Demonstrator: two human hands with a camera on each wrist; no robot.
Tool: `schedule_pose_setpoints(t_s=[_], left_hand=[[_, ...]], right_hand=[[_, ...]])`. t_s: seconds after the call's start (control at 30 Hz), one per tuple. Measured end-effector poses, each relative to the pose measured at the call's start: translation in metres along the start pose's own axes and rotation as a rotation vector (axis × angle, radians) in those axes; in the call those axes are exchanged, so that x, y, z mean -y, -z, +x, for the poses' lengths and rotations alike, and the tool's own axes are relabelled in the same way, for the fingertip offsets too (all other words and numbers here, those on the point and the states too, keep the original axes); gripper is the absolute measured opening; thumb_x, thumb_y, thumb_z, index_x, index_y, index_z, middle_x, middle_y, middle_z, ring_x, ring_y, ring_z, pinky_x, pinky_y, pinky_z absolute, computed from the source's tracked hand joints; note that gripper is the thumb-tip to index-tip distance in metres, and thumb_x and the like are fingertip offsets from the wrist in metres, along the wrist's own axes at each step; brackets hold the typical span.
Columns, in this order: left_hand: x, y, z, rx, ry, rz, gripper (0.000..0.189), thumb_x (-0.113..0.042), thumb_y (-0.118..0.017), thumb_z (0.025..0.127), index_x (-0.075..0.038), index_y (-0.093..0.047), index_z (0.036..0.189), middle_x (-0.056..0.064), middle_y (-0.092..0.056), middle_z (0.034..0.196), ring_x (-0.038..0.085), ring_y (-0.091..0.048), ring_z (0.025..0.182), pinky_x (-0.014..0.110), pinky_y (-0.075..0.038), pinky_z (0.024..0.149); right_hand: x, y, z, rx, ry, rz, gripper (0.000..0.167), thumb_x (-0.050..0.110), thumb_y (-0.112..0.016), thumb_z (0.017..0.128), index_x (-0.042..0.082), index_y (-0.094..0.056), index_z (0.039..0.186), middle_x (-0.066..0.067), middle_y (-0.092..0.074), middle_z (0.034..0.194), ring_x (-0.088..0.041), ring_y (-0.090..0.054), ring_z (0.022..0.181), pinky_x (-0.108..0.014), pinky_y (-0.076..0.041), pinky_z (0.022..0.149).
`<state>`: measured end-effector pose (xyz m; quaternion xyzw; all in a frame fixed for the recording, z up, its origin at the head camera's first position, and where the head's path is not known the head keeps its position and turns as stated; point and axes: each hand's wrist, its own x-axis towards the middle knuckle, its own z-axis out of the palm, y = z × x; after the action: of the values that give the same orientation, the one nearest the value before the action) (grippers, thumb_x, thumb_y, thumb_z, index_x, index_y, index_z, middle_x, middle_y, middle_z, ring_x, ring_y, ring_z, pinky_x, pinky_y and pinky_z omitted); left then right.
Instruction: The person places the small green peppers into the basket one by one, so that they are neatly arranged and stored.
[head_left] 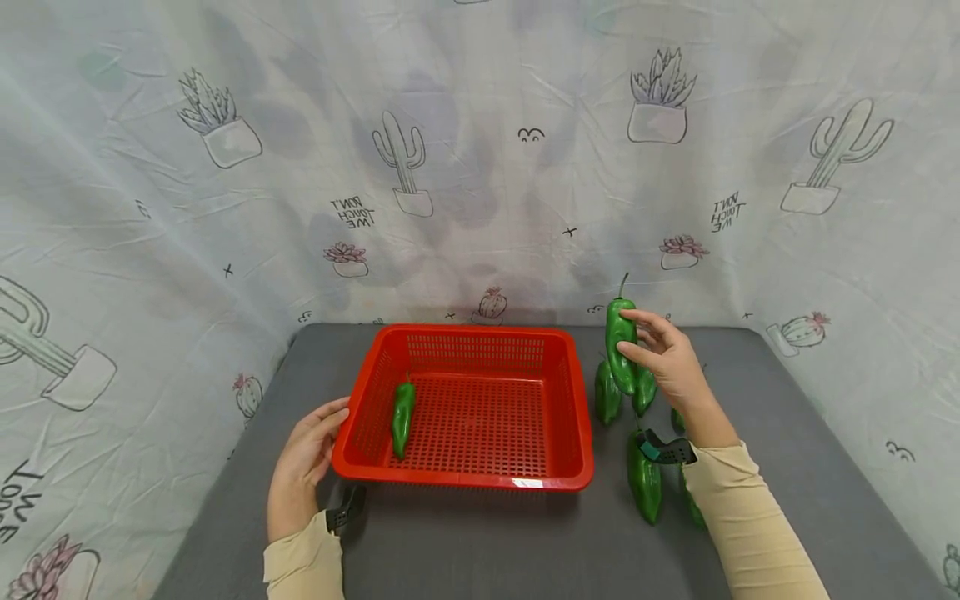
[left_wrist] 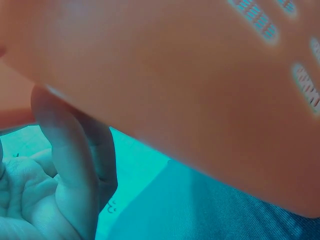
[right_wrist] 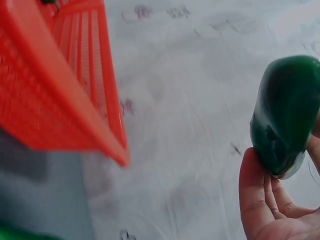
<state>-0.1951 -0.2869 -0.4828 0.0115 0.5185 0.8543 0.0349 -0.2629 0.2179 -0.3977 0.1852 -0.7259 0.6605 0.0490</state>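
A green pepper (head_left: 620,346) is pinched upright, stem up, between the thumb and fingers of my right hand (head_left: 667,362), to the right of a red plastic basket (head_left: 465,477). The right wrist view shows this glossy pepper (right_wrist: 285,112) close up, the fingertips on its lower part. My left hand (head_left: 307,450) holds the basket's left rim. In the left wrist view, bent fingers (left_wrist: 75,150) meet the basket's wall (left_wrist: 200,100), which hides part of them. One pepper (head_left: 403,419) lies inside the basket, near its left side.
Several more green peppers lie on the grey table (head_left: 480,550) right of the basket, among them a front pepper (head_left: 645,479) and a rear pepper (head_left: 607,392); my right arm partly covers some. A white curtain (head_left: 480,167) printed with potted plants stands behind and at the sides.
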Motion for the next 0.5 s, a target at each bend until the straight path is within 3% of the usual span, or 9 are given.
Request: schedule_pose_setpoints(t_s=[0.27,0.5], left_hand=[[0.002,0.000,-0.003,-0.035,0.014,0.020,0.029,0.002,-0.040,0.098,-0.012,-0.065,0.104,0.001,-0.071,0.090,0.013,-0.069,0.077,0.028,-0.058,0.069],[0.002,0.000,-0.001,-0.036,0.011,0.038,0.026,0.000,-0.042,0.099,-0.012,-0.064,0.105,0.001,-0.071,0.092,0.013,-0.069,0.078,0.027,-0.057,0.071]], right_hand=[[-0.001,-0.037,0.018,0.084,-0.010,-0.005,0.044,0.009,-0.060,0.092,0.010,-0.048,0.135,0.003,-0.036,0.143,-0.010,-0.047,0.117,-0.020,-0.048,0.083],[-0.002,-0.072,0.037,0.149,-0.023,0.064,0.047,0.009,-0.062,0.091,0.007,-0.046,0.136,-0.009,-0.038,0.141,-0.013,-0.052,0.112,-0.029,-0.054,0.078]])
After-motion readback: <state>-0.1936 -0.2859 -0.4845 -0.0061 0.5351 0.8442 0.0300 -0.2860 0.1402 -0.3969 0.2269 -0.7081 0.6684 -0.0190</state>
